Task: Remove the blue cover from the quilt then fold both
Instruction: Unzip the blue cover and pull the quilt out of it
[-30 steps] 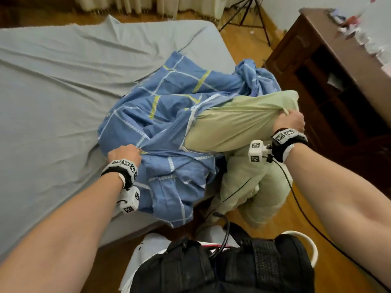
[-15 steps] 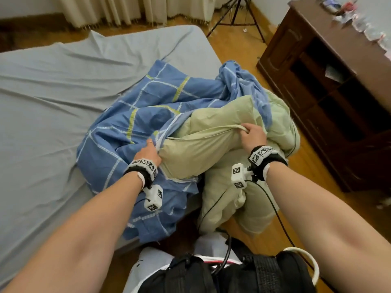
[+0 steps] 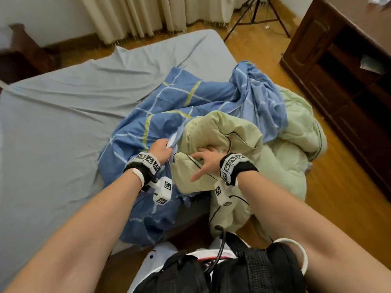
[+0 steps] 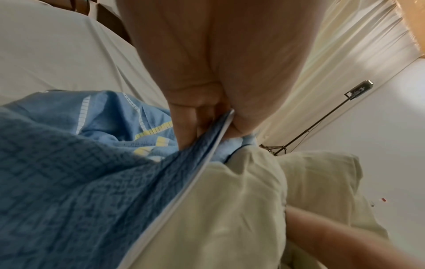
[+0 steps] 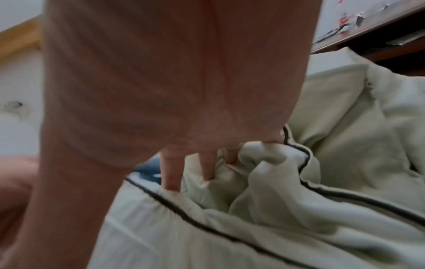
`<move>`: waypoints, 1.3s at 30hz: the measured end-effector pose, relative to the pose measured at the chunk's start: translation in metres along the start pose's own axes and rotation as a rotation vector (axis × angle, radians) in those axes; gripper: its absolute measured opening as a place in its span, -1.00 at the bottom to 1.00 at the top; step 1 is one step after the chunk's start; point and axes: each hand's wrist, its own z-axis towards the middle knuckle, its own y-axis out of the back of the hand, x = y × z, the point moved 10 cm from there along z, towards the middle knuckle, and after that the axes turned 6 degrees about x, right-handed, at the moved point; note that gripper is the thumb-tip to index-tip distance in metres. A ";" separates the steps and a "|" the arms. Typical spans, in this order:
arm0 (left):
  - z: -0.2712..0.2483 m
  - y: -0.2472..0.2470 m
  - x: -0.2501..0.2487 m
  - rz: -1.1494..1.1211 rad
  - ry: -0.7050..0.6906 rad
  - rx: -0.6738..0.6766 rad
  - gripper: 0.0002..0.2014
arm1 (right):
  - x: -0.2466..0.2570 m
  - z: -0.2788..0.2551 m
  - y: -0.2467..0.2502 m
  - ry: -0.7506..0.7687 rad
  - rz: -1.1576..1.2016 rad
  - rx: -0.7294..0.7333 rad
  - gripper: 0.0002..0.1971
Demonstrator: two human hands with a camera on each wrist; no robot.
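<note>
The blue checked cover [image 3: 169, 106] lies bunched on the bed's near right corner, part of it hanging over the edge. The pale green quilt [image 3: 285, 161] with dark piping sticks out of it and spills toward the floor. My left hand [image 3: 160, 148] grips the cover's white-hemmed opening edge; the left wrist view shows my left hand [image 4: 207, 118] curled round that hem, the cover [image 4: 69, 172] below it and the quilt [image 4: 230, 209] beside it. My right hand [image 3: 206, 159] has spread, straight fingers [image 5: 171, 172] pushed into the quilt's folds [image 5: 322, 182].
A bed with a grey sheet [image 3: 53, 123] fills the left. A dark wooden cabinet [image 3: 349, 81] stands close on the right across a strip of wooden floor. A tripod [image 3: 254, 17] and curtains [image 3: 148, 15] are at the back. A black bag [image 3: 211, 271] hangs at my waist.
My right hand has let go of the quilt's raised edge and moved left onto the quilt by my left hand. The stretched quilt has slumped into a heap. My left hand keeps the cover's edge.
</note>
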 end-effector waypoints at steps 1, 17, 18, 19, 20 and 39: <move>-0.001 0.002 0.005 -0.009 -0.018 0.001 -0.88 | 0.006 -0.001 -0.008 -0.021 -0.064 0.006 0.06; -0.072 -0.027 0.079 0.364 -0.289 0.203 -0.35 | 0.072 -0.063 -0.024 -0.266 0.293 -0.783 -0.80; -0.077 -0.029 0.082 0.435 -0.309 0.206 -0.38 | 0.069 -0.077 -0.027 -0.296 0.320 -0.819 -0.81; -0.081 -0.032 0.089 0.521 -0.316 0.208 -0.48 | 0.064 -0.094 -0.029 -0.341 0.358 -0.862 -0.82; -0.085 -0.034 0.096 0.598 -0.320 0.210 -0.58 | 0.056 -0.113 -0.030 -0.386 0.408 -0.928 -0.80; -0.161 -0.100 0.083 0.862 -0.081 0.110 0.00 | -0.105 -0.382 -0.256 -0.885 1.141 -1.498 -0.79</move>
